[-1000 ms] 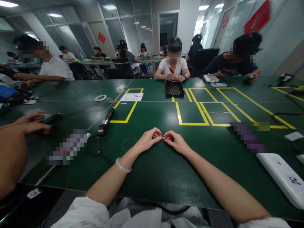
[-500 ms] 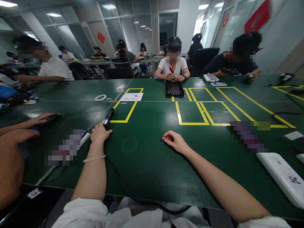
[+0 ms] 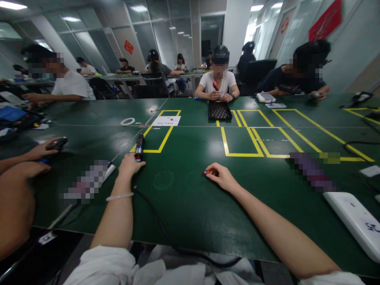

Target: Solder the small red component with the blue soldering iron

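My left hand (image 3: 130,165) is wrapped round the near end of a black corded electric screwdriver (image 3: 139,145), which points away from me over the green table (image 3: 184,206). Its black cable (image 3: 157,225) trails back toward my body. My right hand (image 3: 221,177) rests on the table and pinches a small red and dark part (image 3: 206,172) between its fingertips. A pale bangle (image 3: 119,196) sits on my left wrist.
Yellow tape rectangles (image 3: 240,136) mark the table ahead. A black tray (image 3: 219,111) lies before a person opposite. A white device (image 3: 354,219) is at the near right, a white tape ring (image 3: 127,121) and paper card (image 3: 166,120) at the far left. A neighbour's hands (image 3: 41,152) work at my left.
My left hand left the small part, reached left to the screwdriver, gripped it and turned it to point away. My right hand stayed put with the part.
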`<state>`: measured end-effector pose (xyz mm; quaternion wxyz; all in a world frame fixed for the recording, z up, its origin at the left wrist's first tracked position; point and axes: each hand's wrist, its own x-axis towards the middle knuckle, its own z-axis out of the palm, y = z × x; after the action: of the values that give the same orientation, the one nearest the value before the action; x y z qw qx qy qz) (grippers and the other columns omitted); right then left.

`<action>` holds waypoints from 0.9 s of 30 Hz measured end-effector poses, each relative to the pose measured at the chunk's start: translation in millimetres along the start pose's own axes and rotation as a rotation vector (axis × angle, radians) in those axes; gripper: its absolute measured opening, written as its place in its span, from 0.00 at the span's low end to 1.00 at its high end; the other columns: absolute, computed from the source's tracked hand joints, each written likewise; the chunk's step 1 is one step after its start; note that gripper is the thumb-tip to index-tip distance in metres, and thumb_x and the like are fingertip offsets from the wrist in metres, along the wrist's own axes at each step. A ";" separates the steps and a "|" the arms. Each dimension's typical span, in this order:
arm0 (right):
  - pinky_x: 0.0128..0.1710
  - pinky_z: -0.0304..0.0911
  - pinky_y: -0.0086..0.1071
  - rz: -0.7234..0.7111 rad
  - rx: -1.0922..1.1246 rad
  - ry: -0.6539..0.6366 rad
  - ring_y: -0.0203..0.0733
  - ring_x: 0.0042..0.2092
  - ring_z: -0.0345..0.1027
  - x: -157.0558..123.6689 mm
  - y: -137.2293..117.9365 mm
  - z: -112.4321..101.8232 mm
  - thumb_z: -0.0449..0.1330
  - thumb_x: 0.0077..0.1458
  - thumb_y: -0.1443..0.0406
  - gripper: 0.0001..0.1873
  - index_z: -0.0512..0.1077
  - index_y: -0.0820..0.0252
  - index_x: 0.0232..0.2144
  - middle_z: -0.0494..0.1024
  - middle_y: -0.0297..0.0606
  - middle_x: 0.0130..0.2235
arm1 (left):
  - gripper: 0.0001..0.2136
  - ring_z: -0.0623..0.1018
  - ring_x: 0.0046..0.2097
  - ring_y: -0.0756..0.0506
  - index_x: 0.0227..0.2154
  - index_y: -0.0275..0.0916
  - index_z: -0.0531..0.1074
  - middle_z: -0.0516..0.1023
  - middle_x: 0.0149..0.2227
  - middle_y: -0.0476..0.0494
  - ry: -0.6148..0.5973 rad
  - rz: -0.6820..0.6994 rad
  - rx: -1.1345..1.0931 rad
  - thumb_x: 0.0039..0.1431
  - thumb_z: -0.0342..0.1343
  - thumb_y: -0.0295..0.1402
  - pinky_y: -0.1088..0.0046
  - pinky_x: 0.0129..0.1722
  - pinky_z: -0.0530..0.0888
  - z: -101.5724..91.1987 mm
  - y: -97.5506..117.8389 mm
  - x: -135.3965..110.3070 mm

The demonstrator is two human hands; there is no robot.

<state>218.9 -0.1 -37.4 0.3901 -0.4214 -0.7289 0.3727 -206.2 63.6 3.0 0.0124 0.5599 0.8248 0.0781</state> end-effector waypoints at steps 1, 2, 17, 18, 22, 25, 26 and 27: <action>0.33 0.62 0.30 0.005 0.002 0.002 0.36 0.32 0.67 0.3 0.3 0.3 0.61 0.53 0.66 0.07 0.72 0.62 0.37 0.73 0.35 0.31 | 0.32 0.73 0.53 0.34 0.54 0.35 0.65 0.68 0.54 0.29 0.007 0.009 0.024 0.49 0.59 0.47 0.61 0.47 0.72 0.1 5.8 -2.7; 0.33 0.62 0.30 0.008 0.006 0.004 0.36 0.32 0.67 0.6 0.5 0.5 0.61 0.53 0.66 0.07 0.72 0.62 0.37 0.73 0.35 0.31 | 0.32 0.72 0.52 0.33 0.53 0.34 0.65 0.68 0.54 0.28 0.007 0.021 0.048 0.49 0.59 0.48 0.60 0.47 0.72 0.2 12.1 -5.5; 0.30 0.60 0.29 0.015 0.030 0.035 0.35 0.29 0.63 3.0 4.3 1.0 0.61 0.53 0.63 0.09 0.70 0.60 0.36 0.71 0.33 0.29 | 0.26 0.72 0.47 0.39 0.52 0.37 0.65 0.68 0.47 0.37 0.032 0.540 0.028 0.52 0.56 0.44 0.65 0.45 0.70 10.9 147.2 -103.2; 0.29 0.59 0.29 0.016 0.040 0.050 0.35 0.28 0.62 3.0 4.4 0.8 0.61 0.53 0.62 0.09 0.69 0.60 0.37 0.70 0.32 0.29 | 0.26 0.72 0.48 0.39 0.52 0.37 0.65 0.68 0.47 0.37 0.039 0.581 0.022 0.52 0.56 0.44 0.65 0.47 0.69 11.9 156.1 -111.5; 0.28 0.58 0.28 -0.016 0.071 0.098 0.34 0.26 0.59 2.5 4.2 -0.9 0.60 0.54 0.62 0.09 0.66 0.58 0.37 0.68 0.30 0.28 | 0.27 0.69 0.49 0.39 0.54 0.37 0.63 0.68 0.48 0.37 0.043 0.714 -0.022 0.53 0.56 0.45 0.64 0.48 0.67 16.0 182.3 -137.5; 0.27 0.57 0.28 -0.049 0.044 0.088 0.34 0.26 0.58 2.3 4.9 -1.5 0.60 0.54 0.63 0.06 0.65 0.58 0.33 0.65 0.29 0.26 | 0.29 0.69 0.49 0.40 0.56 0.37 0.60 0.68 0.48 0.38 0.027 0.774 -0.072 0.54 0.55 0.44 0.64 0.48 0.68 19.1 190.1 -147.5; 0.28 0.57 0.28 -0.061 0.037 0.079 0.34 0.26 0.58 2.4 5.4 -1.3 0.59 0.54 0.64 0.06 0.65 0.58 0.33 0.65 0.29 0.27 | 0.29 0.69 0.49 0.40 0.57 0.37 0.60 0.68 0.48 0.38 0.022 0.790 -0.085 0.54 0.55 0.43 0.64 0.48 0.68 19.8 191.0 -149.3; 0.28 0.57 0.28 -0.072 0.031 0.071 0.34 0.27 0.59 2.5 5.9 -0.9 0.59 0.54 0.64 0.05 0.65 0.58 0.32 0.65 0.29 0.27 | 0.29 0.69 0.49 0.40 0.58 0.38 0.59 0.68 0.48 0.38 0.015 0.805 -0.095 0.54 0.55 0.43 0.64 0.48 0.68 20.2 191.3 -150.6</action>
<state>220.8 4.5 -41.6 0.4352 -0.4018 -0.7234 0.3546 28.4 -4.4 0.3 0.0006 0.8362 0.5353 0.1191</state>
